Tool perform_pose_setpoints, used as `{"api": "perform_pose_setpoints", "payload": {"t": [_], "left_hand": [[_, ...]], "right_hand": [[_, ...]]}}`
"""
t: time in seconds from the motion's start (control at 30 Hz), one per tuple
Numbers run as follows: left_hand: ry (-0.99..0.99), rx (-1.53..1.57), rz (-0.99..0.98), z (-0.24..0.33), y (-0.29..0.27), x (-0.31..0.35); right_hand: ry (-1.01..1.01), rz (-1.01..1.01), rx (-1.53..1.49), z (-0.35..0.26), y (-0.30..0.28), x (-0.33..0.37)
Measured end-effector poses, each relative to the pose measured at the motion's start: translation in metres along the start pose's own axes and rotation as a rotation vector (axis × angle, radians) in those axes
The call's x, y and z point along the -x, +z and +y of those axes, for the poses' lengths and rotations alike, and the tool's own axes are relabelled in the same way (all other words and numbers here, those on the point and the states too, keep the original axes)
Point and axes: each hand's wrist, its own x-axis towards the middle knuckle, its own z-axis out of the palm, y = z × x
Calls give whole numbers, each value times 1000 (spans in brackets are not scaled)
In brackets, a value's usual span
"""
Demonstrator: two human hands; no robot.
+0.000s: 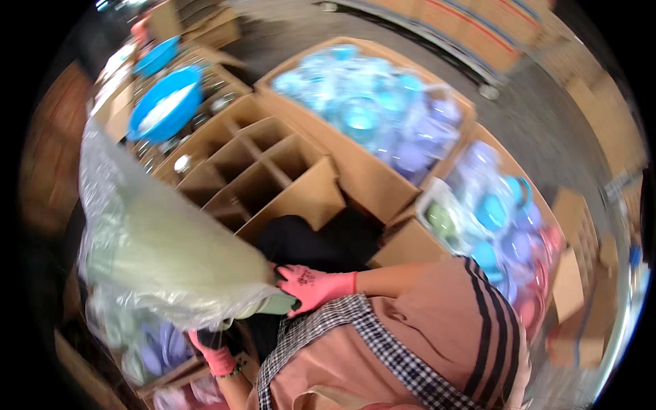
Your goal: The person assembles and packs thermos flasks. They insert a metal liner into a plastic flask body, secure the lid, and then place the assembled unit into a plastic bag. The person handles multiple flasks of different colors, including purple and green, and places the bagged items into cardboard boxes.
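Observation:
A large pale green bottle [184, 246] in a clear plastic bag [109, 198] lies tilted across the left of the view, its narrower green end [273, 303] toward my body. My right hand [318, 287], in a pink glove with dark fingertips, is closed around that end. Below the bottle, my left hand [215, 354], gloved alike, grips it from underneath, and its fingers are partly hidden by bag and bottle. Just beyond my hands stands a cardboard box with dividers [311, 198], its visible compartments holding nothing I can make out.
Behind, an open carton [355, 167] holds bagged blue and purple bottles. Another carton [403, 249] at right holds several coloured ones. Blue basins [147, 113] sit at far left above glass jars [183, 164]. Purple pieces [167, 345] lie lower left; a loaded cart [437, 44] stands behind.

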Motion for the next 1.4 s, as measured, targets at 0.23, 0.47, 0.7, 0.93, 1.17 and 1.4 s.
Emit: {"api": "perform_pose_setpoints", "payload": {"t": [0.23,0.47,0.7,0.93,1.17,1.4], "left_hand": [[124,-218,-197,23,92,-37],[324,-242,-398,32,156,-68],[653,-495,-417,35,180,-75],[641,-464,-493,128,170,-140],[136,-276,-867,270,326,-200],[829,-848,-1165,328,515,-162]], "right_hand": [[341,363,84,2,0,44],[508,588,10,8,-106,94],[1086,319,1104,110,-153,322],[1629,430,545,64,-47,445],[1549,1401,582,49,-34,435],[791,2334,-17,53,-62,473]]}}
